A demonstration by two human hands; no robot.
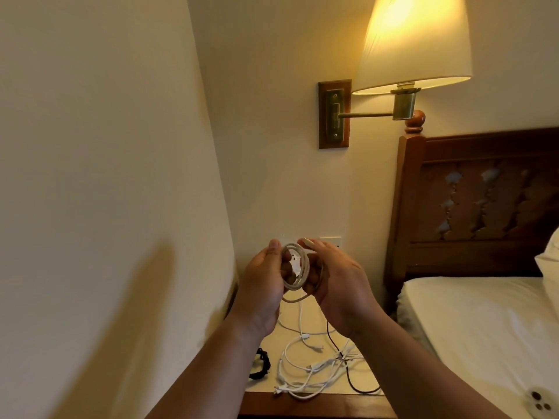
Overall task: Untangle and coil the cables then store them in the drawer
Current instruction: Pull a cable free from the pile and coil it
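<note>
Raised over the tabletop (305, 403), the left hand (261, 285) pinches the beige cable coil (298, 269) in its grip so loops stay stacked; the right hand (335, 282), clamped on the plug end, guides it. White cables (305, 370) lie tangled near the front edge.

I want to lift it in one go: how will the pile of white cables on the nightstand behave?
The white cables look thin and floppy, so loops would likely sag. They cross a dark cable, so it may drag along. Probably light.

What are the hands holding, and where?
A coiled white cable: left hand grips the loops' left side, right hand their right.
</note>
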